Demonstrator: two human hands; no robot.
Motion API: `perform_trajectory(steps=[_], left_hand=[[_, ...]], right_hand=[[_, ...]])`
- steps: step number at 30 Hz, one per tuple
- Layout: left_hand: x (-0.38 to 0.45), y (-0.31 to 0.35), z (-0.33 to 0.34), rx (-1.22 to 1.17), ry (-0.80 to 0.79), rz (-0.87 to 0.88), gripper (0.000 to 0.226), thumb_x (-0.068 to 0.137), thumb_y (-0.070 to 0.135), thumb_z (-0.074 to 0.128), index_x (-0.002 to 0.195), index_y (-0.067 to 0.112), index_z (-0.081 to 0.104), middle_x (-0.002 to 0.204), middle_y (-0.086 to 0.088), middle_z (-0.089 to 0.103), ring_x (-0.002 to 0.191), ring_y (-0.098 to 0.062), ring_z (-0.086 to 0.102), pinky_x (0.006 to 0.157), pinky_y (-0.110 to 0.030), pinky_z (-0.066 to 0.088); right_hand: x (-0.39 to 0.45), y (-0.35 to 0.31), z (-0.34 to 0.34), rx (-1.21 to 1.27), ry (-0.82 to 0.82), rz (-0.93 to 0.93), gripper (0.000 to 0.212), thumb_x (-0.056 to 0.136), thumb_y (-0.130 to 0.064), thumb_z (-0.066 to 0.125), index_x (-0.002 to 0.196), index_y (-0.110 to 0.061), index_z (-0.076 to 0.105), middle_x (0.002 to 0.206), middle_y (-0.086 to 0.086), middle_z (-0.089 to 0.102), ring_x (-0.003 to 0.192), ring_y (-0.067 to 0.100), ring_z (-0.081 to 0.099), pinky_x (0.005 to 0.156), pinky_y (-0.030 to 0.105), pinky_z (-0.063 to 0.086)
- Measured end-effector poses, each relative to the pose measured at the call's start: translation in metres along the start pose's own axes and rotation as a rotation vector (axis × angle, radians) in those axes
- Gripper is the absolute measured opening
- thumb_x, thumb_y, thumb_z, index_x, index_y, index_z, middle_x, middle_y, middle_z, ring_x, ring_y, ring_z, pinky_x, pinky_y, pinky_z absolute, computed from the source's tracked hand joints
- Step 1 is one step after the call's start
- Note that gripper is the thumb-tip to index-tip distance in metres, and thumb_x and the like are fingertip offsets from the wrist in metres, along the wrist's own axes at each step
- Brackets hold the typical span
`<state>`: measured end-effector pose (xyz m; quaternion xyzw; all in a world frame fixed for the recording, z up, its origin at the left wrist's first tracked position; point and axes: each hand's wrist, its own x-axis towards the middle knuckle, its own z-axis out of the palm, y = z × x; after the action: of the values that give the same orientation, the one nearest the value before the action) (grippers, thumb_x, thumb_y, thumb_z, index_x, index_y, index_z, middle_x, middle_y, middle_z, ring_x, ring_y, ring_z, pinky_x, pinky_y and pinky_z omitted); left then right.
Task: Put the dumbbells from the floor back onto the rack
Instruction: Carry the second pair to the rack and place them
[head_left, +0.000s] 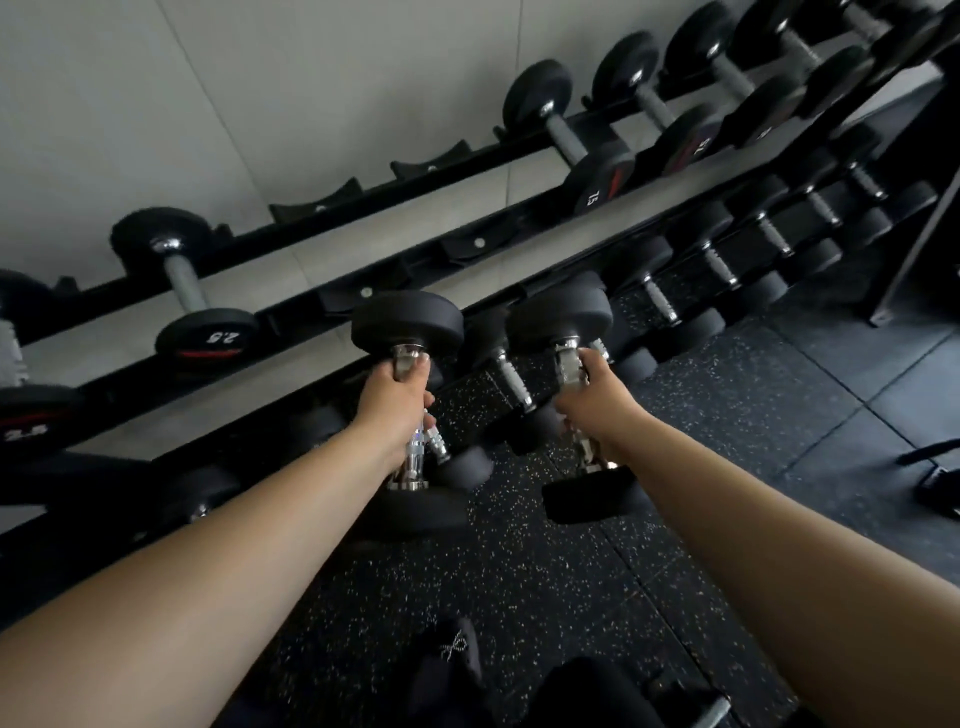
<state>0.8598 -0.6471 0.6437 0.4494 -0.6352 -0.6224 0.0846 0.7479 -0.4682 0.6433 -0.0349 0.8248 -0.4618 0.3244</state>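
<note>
Left hand (390, 401): grip wrapped round the chrome handle of the left dumbbell (408, 321), held on end.
Right hand (589, 399): grip closed on the right dumbbell (558, 314), also on end.
Rack (332, 228): just beyond both weights, upper saddles partly bare.
In the way: floor dumbbells (511, 371) between the hands.
Floor (519, 582): speckled rubber.

- Setting: gym, free-weights corner.
- Long black metal two-tier dumbbell rack (405, 244) with moulded saddles, set against a plain pale grey wall (260, 104).
- Black round-headed dumbbells with knurled chrome handles (184, 283), heads marked 2.5 and 7.5, some saddles vacant.
- Black rubber tile floor with white speckle (519, 571), seams visible.
- More black dumbbells in the lower row (727, 260).
</note>
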Motion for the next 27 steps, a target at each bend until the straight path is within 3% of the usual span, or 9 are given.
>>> perform_trajectory(steps=[4, 9, 14, 18, 23, 27], left_hand=[[0.044, 0.034, 0.027, 0.019, -0.021, 0.016, 0.019, 0.092, 0.042, 0.051, 0.091, 0.023, 0.055, 0.072, -0.002, 0.056, 0.050, -0.015, 0.051, 0.048, -0.028, 0.045], [0.096, 0.069, 0.059, 0.024, 0.010, 0.007, 0.020, 0.092, 0.043, 0.051, 0.097, 0.023, 0.055, 0.071, 0.000, 0.056, 0.049, -0.014, 0.053, 0.043, -0.026, 0.045], [0.133, 0.096, 0.080, -0.061, 0.115, -0.013, 0.026, 0.091, 0.043, 0.052, 0.105, 0.021, 0.055, 0.074, -0.001, 0.057, 0.053, -0.014, 0.053, 0.050, -0.028, 0.044], [0.156, 0.114, 0.081, -0.135, 0.182, -0.046, 0.018, 0.091, 0.045, 0.051, 0.093, 0.028, 0.054, 0.075, -0.001, 0.057, 0.055, -0.015, 0.054, 0.055, -0.032, 0.046], [0.188, 0.126, 0.063, -0.154, 0.286, -0.064, 0.014, 0.091, 0.046, 0.050, 0.085, 0.033, 0.050, 0.076, -0.001, 0.057, 0.057, -0.015, 0.054, 0.053, -0.031, 0.048], [0.219, 0.127, 0.039, -0.186, 0.343, -0.079, 0.025, 0.091, 0.045, 0.050, 0.104, 0.024, 0.053, 0.075, -0.001, 0.056, 0.056, -0.015, 0.054, 0.050, -0.030, 0.045]], right_hand=[[0.049, -0.030, -0.020, 0.072, 0.041, 0.018, 0.066, 0.085, 0.004, 0.051, 0.141, -0.022, 0.030, 0.097, 0.014, 0.060, 0.075, 0.026, 0.056, 0.065, 0.037, 0.047], [0.113, -0.063, -0.042, 0.041, 0.006, -0.006, 0.060, 0.085, 0.000, 0.050, 0.138, -0.023, 0.032, 0.086, 0.008, 0.059, 0.055, 0.018, 0.053, 0.041, 0.021, 0.045], [0.173, -0.096, -0.052, -0.008, -0.093, -0.032, 0.062, 0.081, -0.002, 0.049, 0.138, -0.023, 0.034, 0.099, 0.011, 0.062, 0.064, 0.023, 0.057, 0.054, 0.033, 0.049], [0.208, -0.126, -0.049, -0.034, -0.193, -0.061, 0.064, 0.081, 0.001, 0.050, 0.137, -0.025, 0.035, 0.105, 0.014, 0.062, 0.078, 0.027, 0.061, 0.064, 0.037, 0.054], [0.242, -0.161, -0.027, -0.066, -0.283, -0.090, 0.057, 0.082, 0.001, 0.050, 0.131, -0.027, 0.039, 0.107, 0.015, 0.062, 0.082, 0.027, 0.061, 0.059, 0.033, 0.052], [0.267, -0.187, -0.002, -0.078, -0.328, -0.108, 0.060, 0.083, 0.002, 0.053, 0.132, -0.028, 0.036, 0.101, 0.013, 0.058, 0.072, 0.023, 0.056, 0.055, 0.031, 0.050]])
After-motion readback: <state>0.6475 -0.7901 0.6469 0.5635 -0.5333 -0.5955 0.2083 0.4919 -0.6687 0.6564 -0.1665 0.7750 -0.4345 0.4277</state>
